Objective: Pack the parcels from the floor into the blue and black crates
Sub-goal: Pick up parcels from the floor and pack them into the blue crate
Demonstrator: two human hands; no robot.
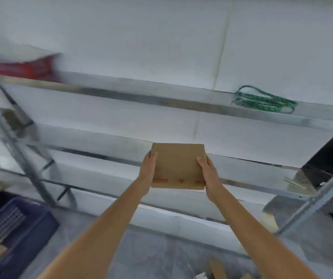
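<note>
You hold a flat brown cardboard parcel (177, 166) out in front of you in the air, level with the metal shelving (161, 101) and clear of it. Your left hand (147, 174) grips its left edge and your right hand (209, 176) its right edge, each with the thumb curled over the top face; the fingers underneath are hidden. It looks light and stiff, so this grip on opposite edges should serve; the smooth card may slip if you loosen it. The blue crate (20, 234) sits low at your left on the floor, with something brown already in it. The shelf upright (31, 168) stands between parcel and crate, so swing down and left in front of it
</note>
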